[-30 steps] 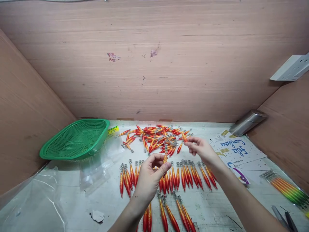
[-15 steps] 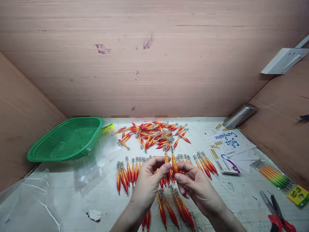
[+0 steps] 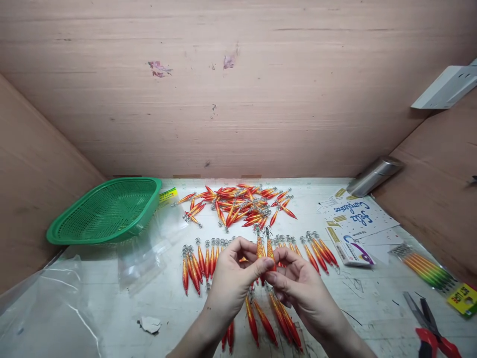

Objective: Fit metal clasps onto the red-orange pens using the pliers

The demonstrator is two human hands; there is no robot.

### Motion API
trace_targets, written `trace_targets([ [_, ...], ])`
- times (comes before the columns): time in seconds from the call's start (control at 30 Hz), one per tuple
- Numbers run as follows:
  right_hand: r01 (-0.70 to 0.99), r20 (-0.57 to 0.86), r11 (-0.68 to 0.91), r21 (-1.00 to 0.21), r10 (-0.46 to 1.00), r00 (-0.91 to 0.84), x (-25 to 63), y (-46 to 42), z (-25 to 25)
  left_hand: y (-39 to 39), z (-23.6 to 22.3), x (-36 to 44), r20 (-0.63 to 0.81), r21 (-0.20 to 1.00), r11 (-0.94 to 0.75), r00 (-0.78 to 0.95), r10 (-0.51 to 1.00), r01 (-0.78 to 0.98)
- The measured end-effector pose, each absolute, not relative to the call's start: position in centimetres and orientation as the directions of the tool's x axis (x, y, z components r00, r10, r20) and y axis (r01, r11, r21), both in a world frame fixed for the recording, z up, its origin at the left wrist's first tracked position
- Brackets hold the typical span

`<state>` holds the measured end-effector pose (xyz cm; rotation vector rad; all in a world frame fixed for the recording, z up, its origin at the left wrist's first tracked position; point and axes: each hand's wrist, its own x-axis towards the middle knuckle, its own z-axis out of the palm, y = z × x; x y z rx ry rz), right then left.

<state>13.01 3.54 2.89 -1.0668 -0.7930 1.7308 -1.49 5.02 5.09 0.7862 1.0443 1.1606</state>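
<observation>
Two red-orange squid jigs with wire hook crowns stand side by side, crowns up, at the middle of the head view. My left hand [image 3: 238, 276] pinches the left squid jig [image 3: 260, 247] between thumb and fingers. In my right hand [image 3: 298, 278] is the right squid jig [image 3: 270, 251], gripped near its lower end. The thumbs nearly meet, and the lower tips are partly hidden by them. More squid jigs lie in a row [image 3: 194, 268] behind the hands, and several others [image 3: 253, 320] lie between my forearms.
Behind sits a loose pile of squid jigs [image 3: 238, 206]. To the left are a green basket [image 3: 108, 233], clear plastic bags [image 3: 139, 263] and a paper scrap [image 3: 150, 324]. At right are printed cards [image 3: 359, 219], a small box [image 3: 350, 248], a metal cylinder [image 3: 374, 176], packaged lures [image 3: 428, 268] and red-handled scissors [image 3: 428, 325].
My hands have drawn slightly closer together, bringing the two squid jigs nearly level and side by side. The camera view has shifted a little. Both jigs stay in hand.
</observation>
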Motion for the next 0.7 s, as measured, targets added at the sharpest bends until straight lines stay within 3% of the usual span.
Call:
trace_targets([
  [0.4, -0.327, -0.328, -0.368, -0.87, 0.929, -0.172, 13.5, 2.8, 2.7, 4.9, 5.4, -1.4, -0.244, 0.922, 0.249, 0.052, 0.968, -0.296],
  [0.57, 0.067, -0.264, -0.272, -0.96, 0.958, 0.112, 18.0, -0.4, -1.7, 4.9, 5.4, -1.4, -0.272, 0.898, 0.291, 0.106, 0.957, -0.331],
  [0.63, 0.335, -0.177, -0.255, -0.907, 0.953, 0.246, 19.8, -2.3, -4.6, 4.9, 5.3, -1.3, -0.293, 0.876, 0.324, 0.139, 0.946, -0.358],
  [0.7, 0.554, -0.114, -0.246, -0.795, 0.958, 0.262, 21.1, -3.9, -7.0, 4.8, 5.3, -1.0, -0.304, 0.856, 0.348, 0.17, 0.937, -0.382],
])
